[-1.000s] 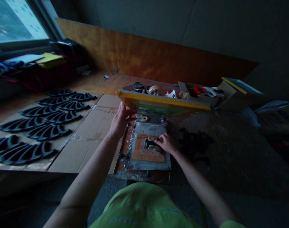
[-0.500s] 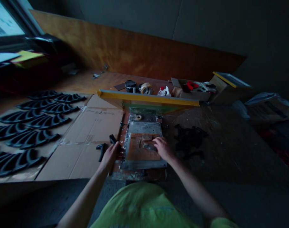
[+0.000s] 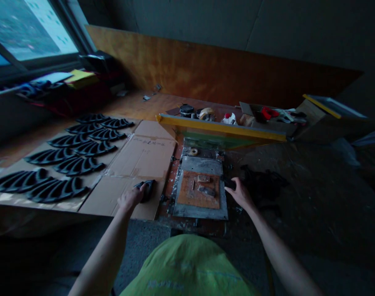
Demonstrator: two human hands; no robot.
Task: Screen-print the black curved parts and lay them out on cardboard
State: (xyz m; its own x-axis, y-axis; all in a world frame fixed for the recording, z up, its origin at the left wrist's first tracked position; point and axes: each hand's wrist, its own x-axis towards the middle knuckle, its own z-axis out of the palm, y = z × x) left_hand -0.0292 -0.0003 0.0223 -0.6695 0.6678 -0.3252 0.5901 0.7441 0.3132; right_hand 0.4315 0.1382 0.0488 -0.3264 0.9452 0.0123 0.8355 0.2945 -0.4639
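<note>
On the cardboard (image 3: pixel 138 164), my left hand (image 3: pixel 130 200) is closed at the near end of small black plastic parts (image 3: pixel 148 190), its fingertips gripping one. These parts lie close together, so their separate outlines are hard to make out. My right hand (image 3: pixel 240 194) pinches another dark handle-like part (image 3: pixel 228 182) just off the right edge of the grey metal plate (image 3: pixel 200 211). Between the hands, a brown board (image 3: pixel 187 197) lies on that plate, carrying a small wooden block (image 3: pixel 203 178) and a dark-topped block (image 3: pixel 207 190).
A pile of black parts (image 3: pixel 264 183) lies right of the plate. Rows of curved, ribbed black pieces (image 3: pixel 79 164) cover the left cardboard. Behind the plate stands a yellow-edged frame (image 3: pixel 221 126), with a tape roll (image 3: pixel 193 152) before it and an open box (image 3: pixel 274 119) beyond.
My left hand has moved left from the plate's edge to the cardboard with a black part. My right hand has left the blocks and now holds a dark part further right. The view has shifted left.
</note>
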